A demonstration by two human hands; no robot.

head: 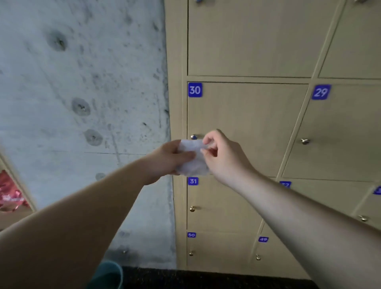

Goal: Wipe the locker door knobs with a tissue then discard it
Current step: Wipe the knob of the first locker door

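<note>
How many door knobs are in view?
8 knobs: on lockers 30, 29, 31, 50, 49, one far right, two cut off at top; the right arm may hide another.

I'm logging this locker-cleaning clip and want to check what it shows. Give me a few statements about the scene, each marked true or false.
1. The left hand and the right hand both hold the tissue. True.
2. The tissue covers the knob of locker 29. False: that knob is bare; the tissue is just below the knob of locker 30.
3. The door of locker 30 hangs open. False: it is shut.
4. A concrete wall lies left of that door. True.
5. The label 31 sits above the label 30. False: it sits below it.
</note>
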